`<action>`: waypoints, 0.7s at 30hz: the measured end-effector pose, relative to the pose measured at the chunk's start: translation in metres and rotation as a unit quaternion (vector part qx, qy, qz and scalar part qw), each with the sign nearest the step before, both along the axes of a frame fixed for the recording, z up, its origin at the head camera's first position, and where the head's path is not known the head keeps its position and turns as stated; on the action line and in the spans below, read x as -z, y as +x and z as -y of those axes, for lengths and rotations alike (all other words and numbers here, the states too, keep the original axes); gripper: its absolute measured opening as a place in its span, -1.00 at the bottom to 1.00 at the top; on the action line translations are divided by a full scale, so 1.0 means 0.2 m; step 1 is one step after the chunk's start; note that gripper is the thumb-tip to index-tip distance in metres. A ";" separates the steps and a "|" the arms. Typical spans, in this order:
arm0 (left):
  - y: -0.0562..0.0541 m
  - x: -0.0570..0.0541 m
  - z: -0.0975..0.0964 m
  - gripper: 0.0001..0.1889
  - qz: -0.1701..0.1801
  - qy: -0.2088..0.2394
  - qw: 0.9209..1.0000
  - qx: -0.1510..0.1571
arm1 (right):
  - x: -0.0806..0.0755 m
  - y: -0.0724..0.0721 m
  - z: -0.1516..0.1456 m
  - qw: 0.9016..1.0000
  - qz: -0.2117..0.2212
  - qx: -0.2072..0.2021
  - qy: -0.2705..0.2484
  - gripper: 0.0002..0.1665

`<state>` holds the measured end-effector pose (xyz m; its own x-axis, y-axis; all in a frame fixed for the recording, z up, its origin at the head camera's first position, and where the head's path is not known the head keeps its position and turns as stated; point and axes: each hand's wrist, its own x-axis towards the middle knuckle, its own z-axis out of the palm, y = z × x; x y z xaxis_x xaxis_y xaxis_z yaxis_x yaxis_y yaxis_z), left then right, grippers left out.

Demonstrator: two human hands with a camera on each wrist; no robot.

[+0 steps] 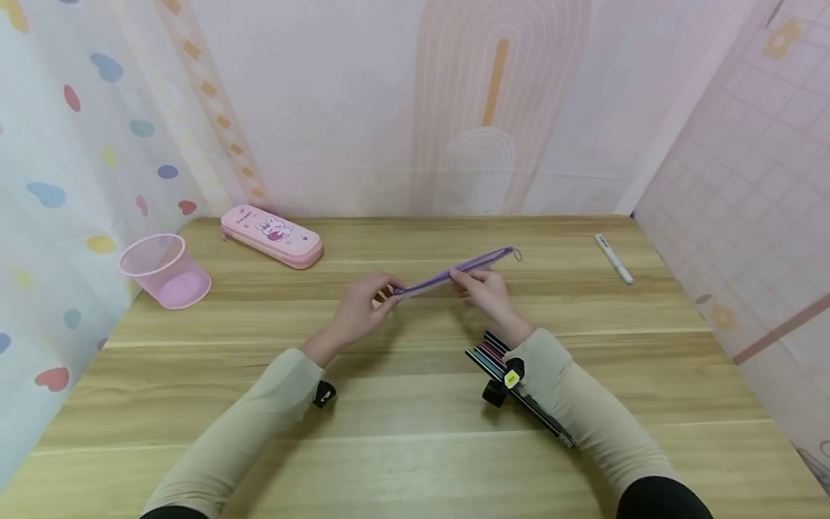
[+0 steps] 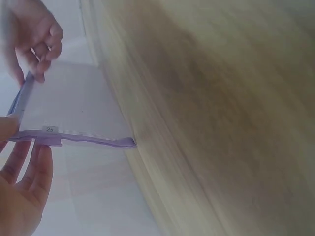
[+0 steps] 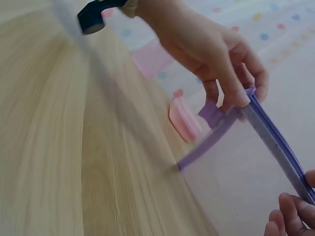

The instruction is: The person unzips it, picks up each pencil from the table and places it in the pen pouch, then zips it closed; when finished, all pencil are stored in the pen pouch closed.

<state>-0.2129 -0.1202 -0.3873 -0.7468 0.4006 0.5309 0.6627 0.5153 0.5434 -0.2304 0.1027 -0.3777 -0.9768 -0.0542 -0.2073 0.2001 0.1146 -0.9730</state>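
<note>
A see-through zip pouch point(image 1: 424, 283) with purple edging is stretched between both hands over the table. My left hand point(image 1: 363, 306) pinches its left corner, where a purple tab and a small tag marked 25 point(image 2: 49, 129) show in the left wrist view. Further along the purple zip point(image 3: 280, 142), my right hand point(image 1: 486, 292) grips the top edge between thumb and fingers. A small loop point(image 1: 517, 254) sticks out at the pouch's far right end. Its thin panel point(image 2: 69, 98) hangs down below the zip. Under my right wrist lies a bundle of dark-barrelled pens point(image 1: 488, 353), partly hidden by the sleeve.
A pink pencil case point(image 1: 272, 234) with a rabbit picture lies at the back left. Beside it, a pink see-through bin point(image 1: 171, 277) stands by the left edge. One white marker point(image 1: 612, 258) lies at the back right. Patterned curtains point(image 1: 337, 108) border the wooden table point(image 1: 402, 468).
</note>
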 end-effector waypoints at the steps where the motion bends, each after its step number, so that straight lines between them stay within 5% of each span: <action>1: 0.01 0.00 0.00 -0.88 -0.002 -0.007 1.000 0.006 | 0.01 -0.01 0.00 1.000 0.009 0.008 -0.014 -0.58; 11: 0.01 0.01 0.01 -0.81 0.024 -0.094 0.994 0.044 | 0.02 -0.03 -0.01 0.996 0.051 0.006 -0.074 -0.92; 16: -0.02 -0.05 -0.04 -0.61 0.050 -0.181 0.980 0.070 | 0.03 -0.01 -0.03 0.997 0.050 -0.009 -0.062 -0.88; 21: -0.06 -0.10 -0.11 -0.32 0.128 -0.213 0.960 0.129 | 0.03 -0.01 -0.03 0.998 0.047 -0.013 -0.032 -0.71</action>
